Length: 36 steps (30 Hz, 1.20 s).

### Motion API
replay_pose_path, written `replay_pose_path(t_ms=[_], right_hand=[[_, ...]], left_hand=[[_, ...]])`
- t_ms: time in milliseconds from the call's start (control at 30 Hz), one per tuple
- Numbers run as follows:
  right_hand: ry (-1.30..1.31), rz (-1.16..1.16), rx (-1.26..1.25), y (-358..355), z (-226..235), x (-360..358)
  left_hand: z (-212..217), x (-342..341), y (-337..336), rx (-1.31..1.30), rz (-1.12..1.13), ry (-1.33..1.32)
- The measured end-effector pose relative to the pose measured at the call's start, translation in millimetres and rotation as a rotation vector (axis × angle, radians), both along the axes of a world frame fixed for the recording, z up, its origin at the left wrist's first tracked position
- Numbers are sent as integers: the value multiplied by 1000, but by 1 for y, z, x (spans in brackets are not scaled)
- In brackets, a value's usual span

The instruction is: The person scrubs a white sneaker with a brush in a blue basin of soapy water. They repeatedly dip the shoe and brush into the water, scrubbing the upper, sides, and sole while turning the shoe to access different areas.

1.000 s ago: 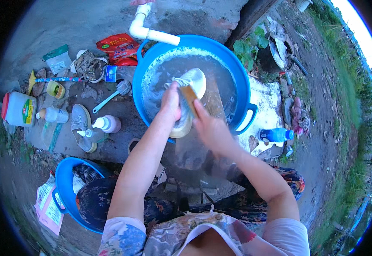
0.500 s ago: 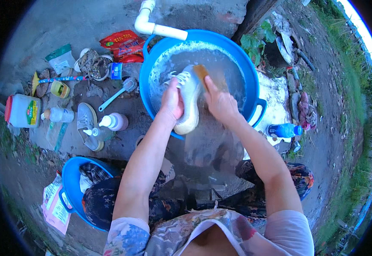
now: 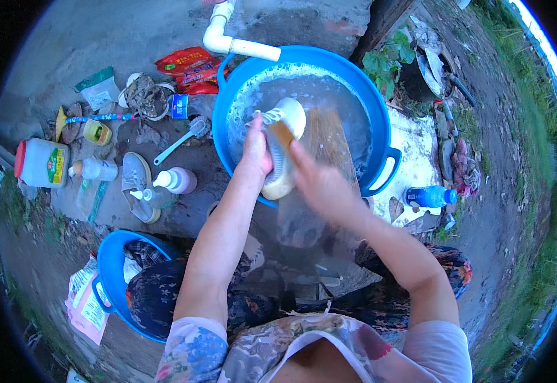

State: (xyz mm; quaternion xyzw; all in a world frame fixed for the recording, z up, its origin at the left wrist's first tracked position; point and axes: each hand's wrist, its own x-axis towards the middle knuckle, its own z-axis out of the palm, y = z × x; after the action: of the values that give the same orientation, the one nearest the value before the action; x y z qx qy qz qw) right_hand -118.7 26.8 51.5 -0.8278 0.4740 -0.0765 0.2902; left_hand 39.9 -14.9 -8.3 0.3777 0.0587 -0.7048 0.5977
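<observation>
My left hand [image 3: 257,152] grips a pale grey-and-white lace-up sneaker [image 3: 294,116] by its side, over the near part of a big blue basin [image 3: 384,121] of sudsy, murky water. My right hand [image 3: 323,187], blurred by motion, is closed round a wooden scrub brush [image 3: 281,135]. The brush lies against the sneaker's upper, just below the toe; its bristles are hidden. Beside the sneaker, a wooden board [image 3: 331,140] slants out of the water. My right hand is in front of the board's lower part.
A white drainpipe [image 3: 250,49] ends over the basin's far rim. To the left are a long-handled brush [image 3: 179,142], another grey shoe [image 3: 136,180], a pump bottle [image 3: 179,180] and a red-lidded jar [image 3: 43,165]. A smaller blue tub [image 3: 108,255] sits near-left; a blue bottle [image 3: 430,196] lies right.
My right hand has drawn the brush left and toward me along the sneaker. The sneaker's toe has swung to the right, and more of the wooden board shows.
</observation>
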Motion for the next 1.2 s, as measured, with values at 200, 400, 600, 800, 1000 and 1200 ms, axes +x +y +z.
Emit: replay_pose_path(t_ms=[200, 400, 600, 800, 1000, 1200], right_hand=[[88, -290, -78, -50, 0, -30], [-91, 57, -314, 11, 9, -52], [87, -230, -396, -62, -12, -38], [65, 81, -499, 8, -9, -33], [49, -211, -156, -32, -18, -36], [37, -243, -46, -32, -9, -29]], left_hand=[[-11, -4, -14, 33, -14, -3], [6, -1, -21, 47, -96, -56], [4, -15, -26, 56, -183, -2], [17, -7, -9, 27, -149, -123], [17, -30, -15, -269, -166, 86], [18, -50, -21, -80, -99, -85]])
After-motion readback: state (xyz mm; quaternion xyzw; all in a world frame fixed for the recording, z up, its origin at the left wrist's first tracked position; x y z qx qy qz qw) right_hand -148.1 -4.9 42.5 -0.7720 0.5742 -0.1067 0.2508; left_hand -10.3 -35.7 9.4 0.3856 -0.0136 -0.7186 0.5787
